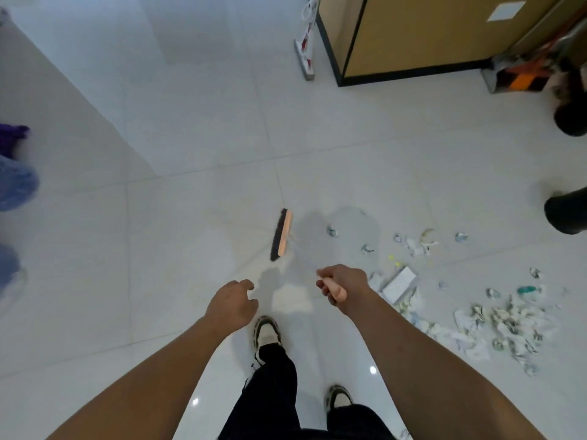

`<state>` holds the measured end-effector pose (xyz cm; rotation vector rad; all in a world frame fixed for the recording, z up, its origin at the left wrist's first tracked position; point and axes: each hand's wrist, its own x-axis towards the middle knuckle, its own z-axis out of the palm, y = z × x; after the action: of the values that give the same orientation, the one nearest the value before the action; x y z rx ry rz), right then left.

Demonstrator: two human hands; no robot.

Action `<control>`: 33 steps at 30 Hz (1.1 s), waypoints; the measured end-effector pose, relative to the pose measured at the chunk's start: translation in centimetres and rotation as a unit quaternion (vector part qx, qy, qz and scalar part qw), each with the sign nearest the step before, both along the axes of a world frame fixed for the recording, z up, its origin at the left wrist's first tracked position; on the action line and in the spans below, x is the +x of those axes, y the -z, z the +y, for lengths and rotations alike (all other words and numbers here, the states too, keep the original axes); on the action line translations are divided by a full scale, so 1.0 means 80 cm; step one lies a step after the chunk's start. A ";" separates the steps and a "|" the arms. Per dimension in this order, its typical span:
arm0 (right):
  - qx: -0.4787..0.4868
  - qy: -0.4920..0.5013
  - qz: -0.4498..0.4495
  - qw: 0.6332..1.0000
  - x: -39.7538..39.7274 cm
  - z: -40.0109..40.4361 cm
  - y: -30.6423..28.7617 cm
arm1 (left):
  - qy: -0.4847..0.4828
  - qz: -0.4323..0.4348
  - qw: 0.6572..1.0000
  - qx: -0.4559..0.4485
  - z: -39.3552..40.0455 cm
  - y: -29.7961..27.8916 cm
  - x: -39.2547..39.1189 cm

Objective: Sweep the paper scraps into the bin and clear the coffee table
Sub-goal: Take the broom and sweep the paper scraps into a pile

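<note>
My right hand (341,285) grips the top end of a pale broom handle, blurred along its length. The broom head (281,234), orange-backed with dark bristles, sits on the white tile floor ahead of me, left of the mess. Paper scraps (495,322) lie scattered in a loose heap on the floor to my right, with smaller bits (416,244) farther out and a white box (399,283) among them. My left hand (233,304) hovers beside the handle, fingers loosely curled, holding nothing. A black bin (568,214) stands at the right edge.
A tan cabinet with black trim (409,36) stands at the back right, a white and red upright appliance (305,52) leaning beside it. A dustpan with orange parts (521,77) sits right of the cabinet. A second dark round object (571,117) is nearby. My shoes (266,335) are below.
</note>
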<state>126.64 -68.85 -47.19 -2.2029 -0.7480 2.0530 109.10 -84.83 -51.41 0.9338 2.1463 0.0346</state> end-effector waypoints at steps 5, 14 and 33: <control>0.053 0.071 -0.063 0.994 -0.004 0.025 0.000 | 0.009 -0.036 0.999 0.023 0.055 0.002 -0.025; 0.056 0.131 -0.065 0.988 0.046 0.072 -0.014 | 0.099 -0.043 0.993 0.047 0.158 -0.014 -0.031; 0.025 0.241 -0.001 0.970 0.146 0.246 -0.009 | 0.231 0.056 0.970 0.044 0.410 -0.067 0.019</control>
<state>138.28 -49.16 -46.50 -2.0920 -0.2239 1.7668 110.62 -52.07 -46.07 1.4974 1.9884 -0.1590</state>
